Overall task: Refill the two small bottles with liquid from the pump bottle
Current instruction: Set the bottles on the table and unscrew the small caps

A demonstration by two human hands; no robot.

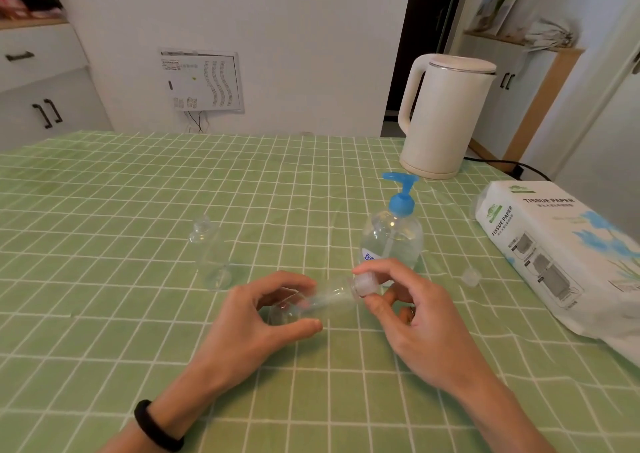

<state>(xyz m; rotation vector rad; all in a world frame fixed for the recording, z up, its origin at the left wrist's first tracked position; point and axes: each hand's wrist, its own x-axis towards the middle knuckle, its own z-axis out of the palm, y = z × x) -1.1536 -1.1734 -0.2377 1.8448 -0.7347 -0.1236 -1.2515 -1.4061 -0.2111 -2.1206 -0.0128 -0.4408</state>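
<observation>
Left of centre on the green checked table [104, 210], one small bottle [211, 255] stands upright, capped. Lower centre, the left hand [249, 317] curls round the second small bottle [325, 296], held on its side, while the right hand [419, 317] pinches its cap [362, 284] between thumb and forefinger. Both bottles look light, thin-walled and likely slippery, so the body is the place to grip, not the neck. Just behind stands the single pump bottle [393, 241], part full and probably heavier; one loose clear cap [471, 276] lies to its right
</observation>
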